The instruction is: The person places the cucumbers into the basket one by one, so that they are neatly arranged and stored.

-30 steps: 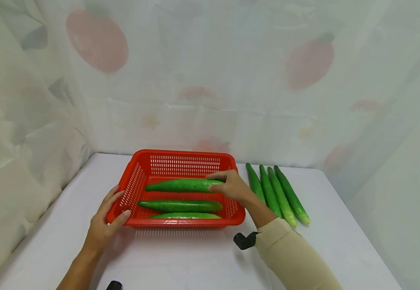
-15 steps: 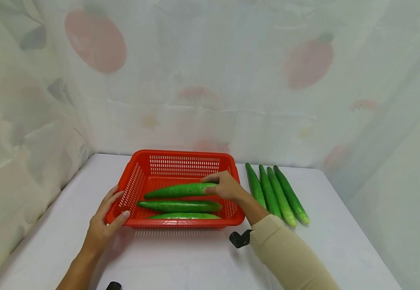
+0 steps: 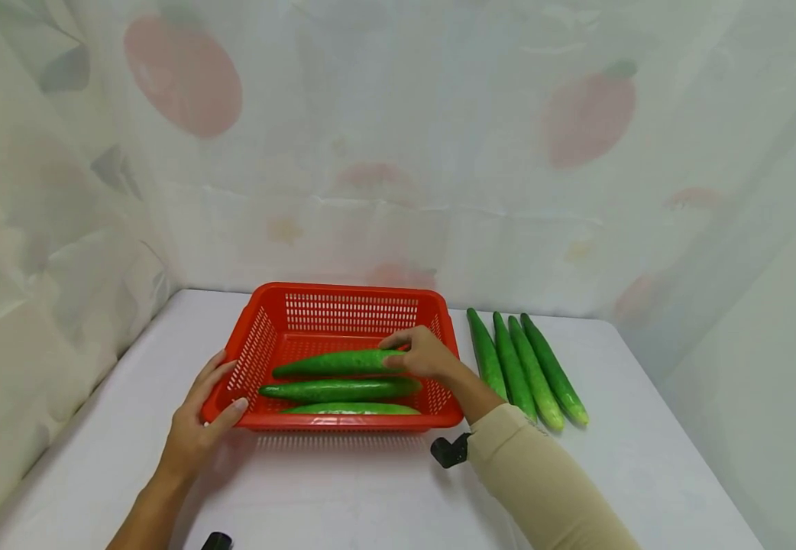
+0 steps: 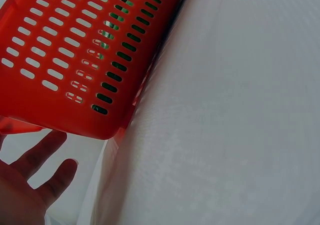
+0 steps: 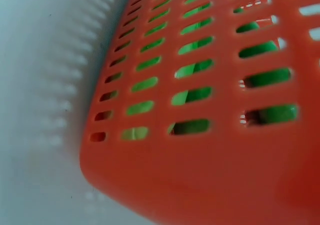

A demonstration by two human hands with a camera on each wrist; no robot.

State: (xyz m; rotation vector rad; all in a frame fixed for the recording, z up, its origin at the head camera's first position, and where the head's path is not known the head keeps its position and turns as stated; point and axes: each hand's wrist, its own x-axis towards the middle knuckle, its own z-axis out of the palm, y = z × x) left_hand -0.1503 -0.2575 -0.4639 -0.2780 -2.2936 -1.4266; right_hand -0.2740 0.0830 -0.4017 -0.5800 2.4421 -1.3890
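A red plastic basket (image 3: 343, 422) with slotted walls sits on the table. My left hand (image 3: 195, 428) holds its left front corner, fingers at the left rim and thumb at the corner. In the left wrist view two fingers of that hand (image 4: 37, 180) show below the basket wall (image 4: 60, 115). Inside the basket my right hand (image 3: 422, 353) grips the right end of a green cucumber (image 3: 336, 363), which lies crosswise behind a second cucumber (image 3: 339, 390). Nearest the front wall is a third cucumber (image 3: 350, 409), partly hidden by the rim. The right wrist view shows only basket wall (image 5: 200, 170) and green through its slots.
Several cucumbers (image 3: 535, 374) lie side by side on the white tabletop (image 3: 645, 443), right of the basket. A pale curtain with fruit prints (image 3: 384, 137) hangs behind the table and down both sides.
My right hand has brought the cucumber down and toward the front of the basket, close to the middle one. My left hand has stayed on the corner.
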